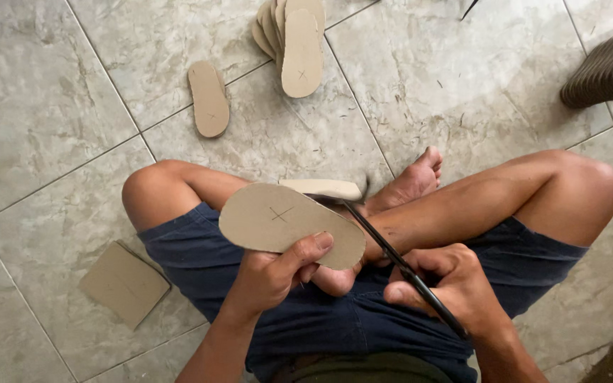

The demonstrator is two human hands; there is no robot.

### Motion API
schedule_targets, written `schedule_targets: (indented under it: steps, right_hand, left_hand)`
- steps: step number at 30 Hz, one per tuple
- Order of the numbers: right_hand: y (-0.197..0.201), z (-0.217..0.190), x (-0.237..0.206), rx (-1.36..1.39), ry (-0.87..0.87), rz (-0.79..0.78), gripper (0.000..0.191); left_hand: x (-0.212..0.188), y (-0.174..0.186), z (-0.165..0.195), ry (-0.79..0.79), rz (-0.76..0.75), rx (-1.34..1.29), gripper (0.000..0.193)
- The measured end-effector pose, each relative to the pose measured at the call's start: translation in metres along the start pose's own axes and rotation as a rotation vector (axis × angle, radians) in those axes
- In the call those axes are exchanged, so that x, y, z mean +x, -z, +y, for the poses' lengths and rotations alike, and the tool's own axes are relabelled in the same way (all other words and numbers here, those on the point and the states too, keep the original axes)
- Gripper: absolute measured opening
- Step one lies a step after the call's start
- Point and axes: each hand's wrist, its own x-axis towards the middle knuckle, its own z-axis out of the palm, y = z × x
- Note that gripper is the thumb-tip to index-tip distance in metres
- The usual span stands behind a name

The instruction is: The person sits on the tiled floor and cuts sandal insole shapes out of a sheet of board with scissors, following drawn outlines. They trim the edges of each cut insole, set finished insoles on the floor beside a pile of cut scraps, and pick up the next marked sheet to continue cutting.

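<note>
My left hand [272, 275] grips a tan, sole-shaped cardboard cutout [289, 223] with a cross mark, holding it flat above my lap. My right hand [448, 284] is closed around black scissors [399, 262], whose blades point up-left toward the cutout's right edge. Another pale sole piece [324, 189] lies just behind the held cutout, near my bare foot [413, 183]. I sit cross-legged in dark blue shorts on a tiled floor.
A fanned stack of sole cutouts [292, 39] lies at top centre, with a single sole [209, 99] to its left. A square cardboard piece [123, 284] rests by my left thigh. A dark stack of soles [604, 71] sits at top right.
</note>
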Motion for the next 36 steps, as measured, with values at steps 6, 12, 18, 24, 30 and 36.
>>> schedule_targets:
  steps: [6, 12, 18, 24, 30, 36]
  right_hand:
    - [-0.007, 0.004, 0.003, 0.363, 0.027, 0.068, 0.037]
    - [-0.022, 0.001, -0.005, 0.561, 0.213, 0.024, 0.034]
    - [-0.027, 0.018, -0.003, 0.333, 0.155, 0.271, 0.025]
    - [-0.008, 0.03, 0.003, 0.429, 0.197, 0.173, 0.019]
    - [-0.02, 0.014, 0.008, 0.141, 0.222, 0.25, 0.019]
    - [-0.024, -0.004, 0.011, -0.019, 0.444, 0.254, 0.025]
  left_hand:
    - [0.0, -0.023, -0.006, -0.62, 0.169, 0.49, 0.017]
    - [-0.004, -0.036, -0.015, -0.962, 0.18, 1.06, 0.041]
    - [0.004, -0.037, -0.029, -0.174, -0.009, -0.058, 0.041]
    - [0.006, -0.022, -0.026, -0.136, -0.216, -0.179, 0.026]
    - [0.006, -0.021, -0.009, -0.186, -0.121, -0.177, 0.027]
    - [0.001, -0.027, -0.009, -0.152, -0.099, -0.177, 0.027]
